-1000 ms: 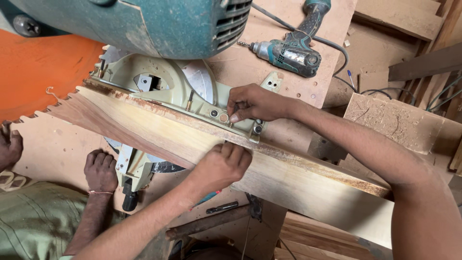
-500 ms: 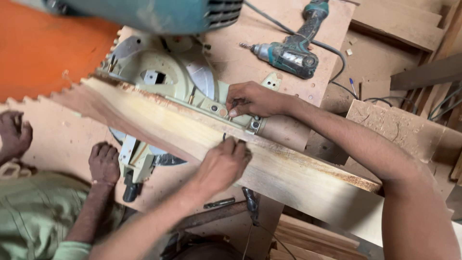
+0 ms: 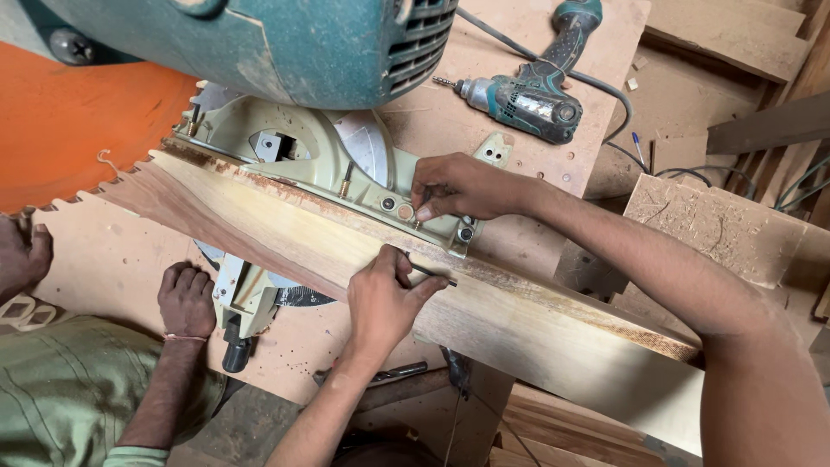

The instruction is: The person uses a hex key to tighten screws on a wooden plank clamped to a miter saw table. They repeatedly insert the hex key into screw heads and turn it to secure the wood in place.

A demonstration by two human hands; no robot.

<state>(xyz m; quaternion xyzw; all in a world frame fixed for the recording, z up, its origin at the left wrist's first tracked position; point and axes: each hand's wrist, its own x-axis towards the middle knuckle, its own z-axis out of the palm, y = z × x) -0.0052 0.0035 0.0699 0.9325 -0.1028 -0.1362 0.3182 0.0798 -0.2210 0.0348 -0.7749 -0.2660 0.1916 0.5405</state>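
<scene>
A long pale wooden plank (image 3: 536,320) with a reddish edge lies slanted across the cream base of a mitre saw (image 3: 285,147). My left hand (image 3: 385,298) rests on the plank's middle and grips a thin dark pencil (image 3: 435,275) that points right along the wood. My right hand (image 3: 458,186) reaches in from the right. Its curled fingertips press together on the saw's fence, right at the plank's far edge. The saw's teal motor housing (image 3: 285,43) hangs above the base.
A teal corded drill (image 3: 527,95) lies on the bench behind. Another person in a green shirt stands at the left, one hand (image 3: 186,298) by the saw base, the other hand (image 3: 22,255) at the frame's edge. Offcuts and boards are stacked at the right.
My left hand has turned a little on the plank, and the pencil now shows beyond its fingers. My right hand stays at the fence. The view has shifted slightly.
</scene>
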